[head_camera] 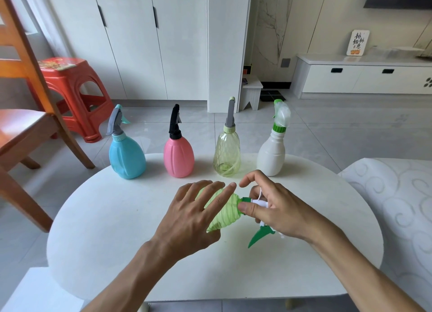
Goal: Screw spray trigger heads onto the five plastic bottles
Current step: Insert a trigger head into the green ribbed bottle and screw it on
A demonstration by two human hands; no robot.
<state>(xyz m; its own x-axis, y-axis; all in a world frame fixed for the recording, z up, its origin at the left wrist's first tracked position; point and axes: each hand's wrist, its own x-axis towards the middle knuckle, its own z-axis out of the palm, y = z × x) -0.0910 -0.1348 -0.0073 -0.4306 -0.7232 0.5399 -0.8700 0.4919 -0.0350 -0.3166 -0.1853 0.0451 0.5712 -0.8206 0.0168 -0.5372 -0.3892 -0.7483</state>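
Observation:
A ribbed light-green bottle [224, 212] lies on its side above the white round table [117, 230], neck to the right. My left hand [194, 216] covers its body with fingers spread. My right hand [271, 209] grips the white and green trigger head [259, 234] at the bottle's neck, thumb on the green collar. Along the table's far edge stand four bottles with trigger heads on: a blue bottle [126, 157], a pink bottle [178, 157], a clear yellow-green bottle [226, 155] and a white bottle [272, 152].
A wooden chair [25, 124] and a red plastic stool [74, 89] stand at the left. A white patterned cushion [397, 194] is at the right. White cabinets and a low drawer unit [362, 78] line the far wall.

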